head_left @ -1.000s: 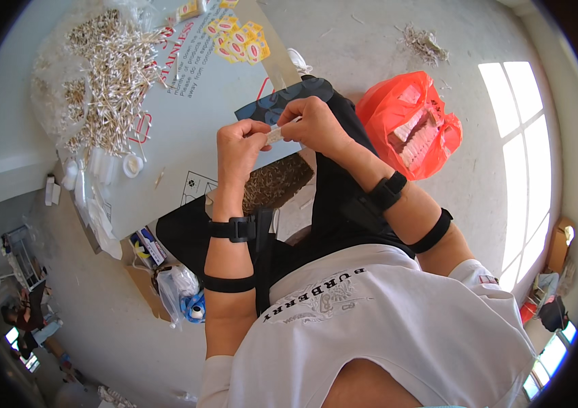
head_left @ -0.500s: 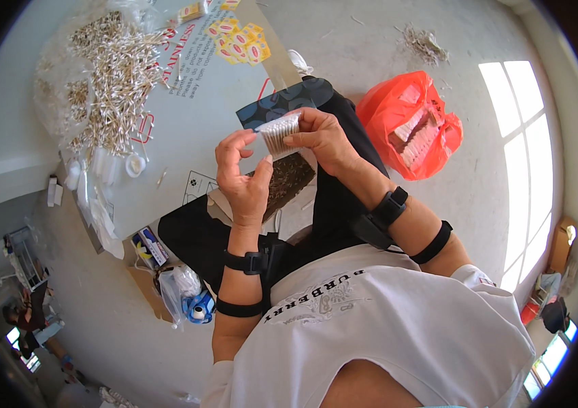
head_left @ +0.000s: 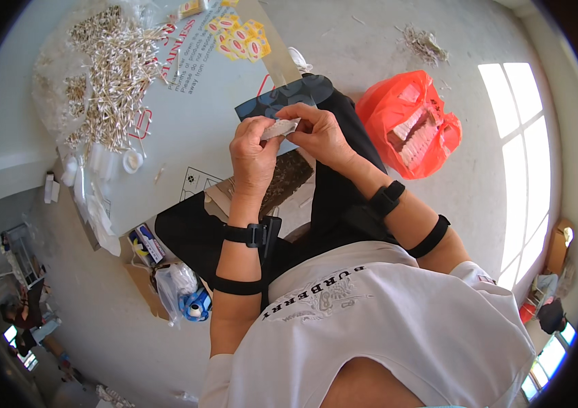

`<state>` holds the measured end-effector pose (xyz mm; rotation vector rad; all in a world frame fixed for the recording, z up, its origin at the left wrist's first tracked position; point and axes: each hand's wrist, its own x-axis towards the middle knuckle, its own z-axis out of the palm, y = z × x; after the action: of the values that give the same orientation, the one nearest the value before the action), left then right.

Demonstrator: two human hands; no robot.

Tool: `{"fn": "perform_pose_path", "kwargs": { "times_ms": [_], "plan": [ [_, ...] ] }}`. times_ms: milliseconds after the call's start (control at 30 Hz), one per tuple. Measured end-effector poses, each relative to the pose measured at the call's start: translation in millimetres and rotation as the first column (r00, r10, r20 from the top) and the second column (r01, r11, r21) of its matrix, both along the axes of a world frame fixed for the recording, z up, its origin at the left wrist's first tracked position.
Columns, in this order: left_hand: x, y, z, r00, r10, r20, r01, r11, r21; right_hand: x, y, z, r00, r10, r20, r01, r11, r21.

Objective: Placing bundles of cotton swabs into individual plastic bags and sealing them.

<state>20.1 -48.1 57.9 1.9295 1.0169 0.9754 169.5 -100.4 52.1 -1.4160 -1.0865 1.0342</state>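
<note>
Above my lap, a small clear pack of cotton swabs (head_left: 280, 128) is held between both hands, its row of white tips turned up. My left hand (head_left: 255, 158) pinches its left end with thumb and fingers. At the other end, my right hand (head_left: 324, 141) grips it between thumb and fingertips. Most of the swab sticks are hidden by the tilt of the pack and by my fingers. Beyond my hands, a dark patterned sheet (head_left: 260, 103) lies at the table's edge. Below them, an open cardboard box (head_left: 289, 182) with a dark speckled inside sits between my legs.
A large heap of loose cotton swabs (head_left: 115, 75) spills from clear plastic on the grey tabletop (head_left: 200, 129). Yellow-and-white cards (head_left: 240, 39) lie at its far side. On the floor at right stands a red plastic bag (head_left: 379, 107) holding packs. A blue item (head_left: 196, 306) sits lower left.
My left hand has moved right and closed on the pack's left end; before, its fingers were spread. The pack has tipped, so its tips now face up and the sticks show less.
</note>
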Motion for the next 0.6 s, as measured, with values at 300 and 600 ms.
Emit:
{"fn": "perform_pose_path", "kwargs": {
  "times_ms": [300,600],
  "plan": [
    [6,7,5,0.996,-0.027,0.079,0.054,0.932,-0.359,12,5,19,0.978,0.034,0.206,-0.011,0.994,-0.112],
    [14,25,13,0.995,-0.066,-0.077,0.011,0.825,-0.566,20,22,28,0.994,0.111,0.019,-0.098,0.939,-0.331]
  ]
}}
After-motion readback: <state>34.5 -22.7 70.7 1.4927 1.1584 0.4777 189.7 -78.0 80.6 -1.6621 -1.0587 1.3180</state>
